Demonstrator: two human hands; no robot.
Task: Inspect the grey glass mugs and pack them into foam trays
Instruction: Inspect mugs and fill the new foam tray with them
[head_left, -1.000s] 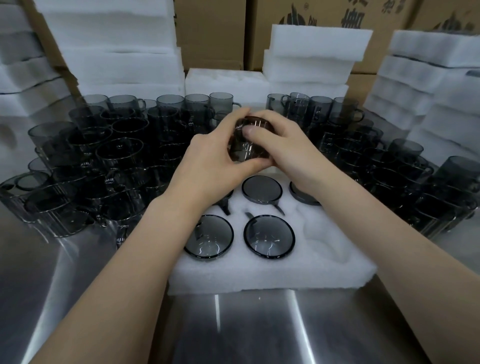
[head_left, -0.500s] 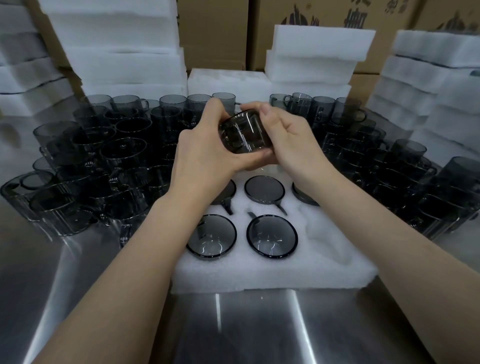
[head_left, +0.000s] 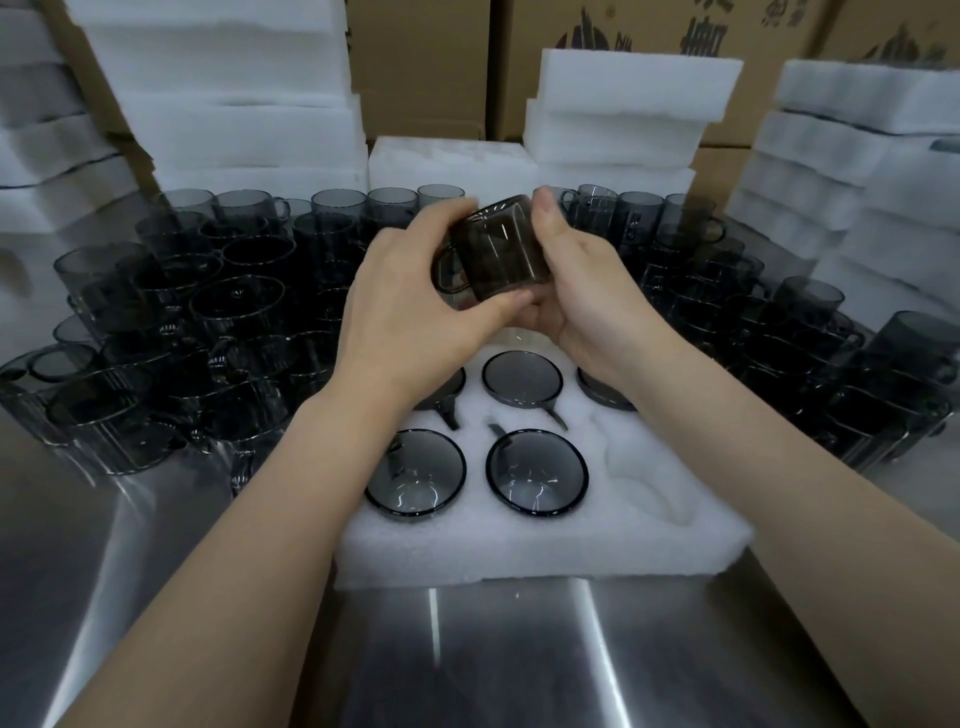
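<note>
On my feed both forearms reach in from 7 and 5 o'clock and meet above the far edge of the foam tray. The left hand and right hand grip one grey glass mug between them. It is tilted, with its handle at 9 o'clock. The fingers of both hands curl round its wall, thumbs pressed on the glass. Below, packed mugs sit in the tray's pockets. Loose mugs crowd the tabletop at 9 and 3 o'clock.
</note>
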